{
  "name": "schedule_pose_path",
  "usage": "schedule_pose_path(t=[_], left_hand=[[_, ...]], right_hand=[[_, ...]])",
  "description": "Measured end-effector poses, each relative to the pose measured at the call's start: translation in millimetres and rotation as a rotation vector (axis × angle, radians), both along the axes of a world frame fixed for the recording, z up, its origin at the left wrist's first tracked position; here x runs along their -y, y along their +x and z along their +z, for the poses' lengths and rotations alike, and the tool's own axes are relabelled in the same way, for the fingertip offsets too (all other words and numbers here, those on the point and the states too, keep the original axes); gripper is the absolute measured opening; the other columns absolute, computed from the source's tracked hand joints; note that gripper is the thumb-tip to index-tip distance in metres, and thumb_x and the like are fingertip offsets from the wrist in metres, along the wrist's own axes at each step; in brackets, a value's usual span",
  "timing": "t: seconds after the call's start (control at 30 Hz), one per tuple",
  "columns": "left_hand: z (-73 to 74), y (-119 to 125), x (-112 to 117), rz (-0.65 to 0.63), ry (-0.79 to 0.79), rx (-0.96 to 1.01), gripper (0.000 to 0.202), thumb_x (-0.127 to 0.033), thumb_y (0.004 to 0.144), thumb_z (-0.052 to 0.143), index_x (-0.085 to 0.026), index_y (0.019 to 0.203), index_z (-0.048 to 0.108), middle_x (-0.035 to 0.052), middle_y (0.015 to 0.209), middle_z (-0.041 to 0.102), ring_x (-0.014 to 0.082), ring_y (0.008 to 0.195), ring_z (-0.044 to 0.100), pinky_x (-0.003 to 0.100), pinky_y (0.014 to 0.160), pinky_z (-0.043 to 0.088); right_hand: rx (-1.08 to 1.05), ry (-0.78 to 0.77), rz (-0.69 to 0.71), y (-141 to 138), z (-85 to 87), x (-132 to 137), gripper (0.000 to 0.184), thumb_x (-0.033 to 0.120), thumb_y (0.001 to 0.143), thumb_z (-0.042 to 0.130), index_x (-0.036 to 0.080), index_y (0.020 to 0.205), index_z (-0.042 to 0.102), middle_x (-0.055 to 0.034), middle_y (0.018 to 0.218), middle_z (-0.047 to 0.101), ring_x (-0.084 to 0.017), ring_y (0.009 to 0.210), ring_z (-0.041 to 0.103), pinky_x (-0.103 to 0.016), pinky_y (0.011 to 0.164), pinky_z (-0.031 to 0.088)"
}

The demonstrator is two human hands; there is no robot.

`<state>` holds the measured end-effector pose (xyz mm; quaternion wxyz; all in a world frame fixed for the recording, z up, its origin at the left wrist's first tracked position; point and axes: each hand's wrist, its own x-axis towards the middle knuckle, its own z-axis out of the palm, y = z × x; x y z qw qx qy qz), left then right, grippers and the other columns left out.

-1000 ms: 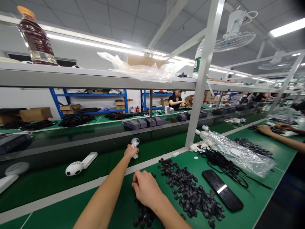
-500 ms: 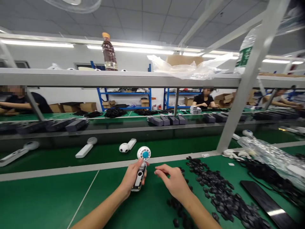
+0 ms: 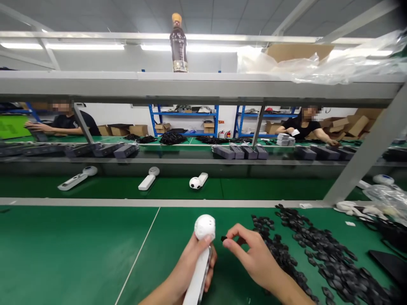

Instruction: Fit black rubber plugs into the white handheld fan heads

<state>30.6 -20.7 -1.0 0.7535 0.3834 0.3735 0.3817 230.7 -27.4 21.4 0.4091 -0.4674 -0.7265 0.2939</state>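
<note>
White plastic handheld device (image 3: 199, 275), light and smooth, stands upright, wrapped firmly by the handle in the left hand (image 3: 187, 271) above the green tabletop (image 3: 79, 254); right hand (image 3: 254, 254) pinches a small black piece (image 3: 224, 238), fiddly fingertip work, near the heap of black pieces (image 3: 318, 254).

Pinched black piece (image 3: 224, 238), mostly hidden

No legible text appears in this view. The label on the bottle (image 3: 178, 46) atop the shelf (image 3: 127, 88) and the white handheld device (image 3: 199, 275) show nothing readable.
</note>
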Motion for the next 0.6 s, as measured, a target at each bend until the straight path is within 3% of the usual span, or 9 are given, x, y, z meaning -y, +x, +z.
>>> schedule_pose_path(t=[0.07, 0.13, 0.33, 0.6], left_hand=[[-7.5, 5.4, 3.0, -0.044, -0.142, -0.082, 0.078, -0.087, 0.086, 0.039, -0.015, 0.066, 0.061, 0.0, 0.05, 0.052, 0.0098, 0.031, 0.047, 0.018, 0.029, 0.033], [-12.7, 8.9, 6.6, -0.061, -0.205, -0.148, 0.089, -0.093, 0.083, 0.024, -0.015, 0.061, 0.06, 0.0008, 0.041, 0.047, 0.0108, 0.031, 0.047, 0.017, 0.028, 0.033], [-18.0, 10.6, 11.3, 0.038, -0.147, -0.187, 0.085, -0.095, 0.08, 0.033, -0.017, 0.077, 0.065, 0.0008, 0.045, 0.054, 0.0131, 0.034, 0.05, 0.019, 0.031, 0.038], [-15.0, 18.2, 10.4, 0.114, -0.213, -0.246, 0.083, -0.099, 0.074, 0.038, -0.018, 0.064, 0.058, -0.0008, 0.04, 0.049, 0.0117, 0.03, 0.046, 0.019, 0.03, 0.033]], right_hand=[[0.011, -0.038, 0.026, -4.7, 1.4, 2.2, 0.021, 0.038, 0.102, 0.058, 0.023, 0.088, 0.062, 0.0023, 0.082, 0.065, -0.015, 0.074, 0.058, -0.024, 0.065, 0.042], [0.001, -0.069, 0.037, -9.4, 2.1, 3.4, 0.019, 0.035, 0.102, 0.058, 0.023, 0.089, 0.063, 0.0024, 0.085, 0.066, -0.014, 0.076, 0.059, -0.023, 0.065, 0.043], [0.036, -0.105, 0.039, -15.4, -1.1, 4.0, 0.019, 0.028, 0.101, 0.06, 0.023, 0.083, 0.062, 0.0033, 0.082, 0.068, -0.014, 0.077, 0.063, -0.022, 0.07, 0.045], [0.228, -0.113, -0.114, -26.6, -28.6, 0.8, 0.016, 0.03, 0.103, 0.055, 0.022, 0.089, 0.056, -0.0005, 0.083, 0.071, -0.019, 0.075, 0.067, -0.026, 0.065, 0.042]])
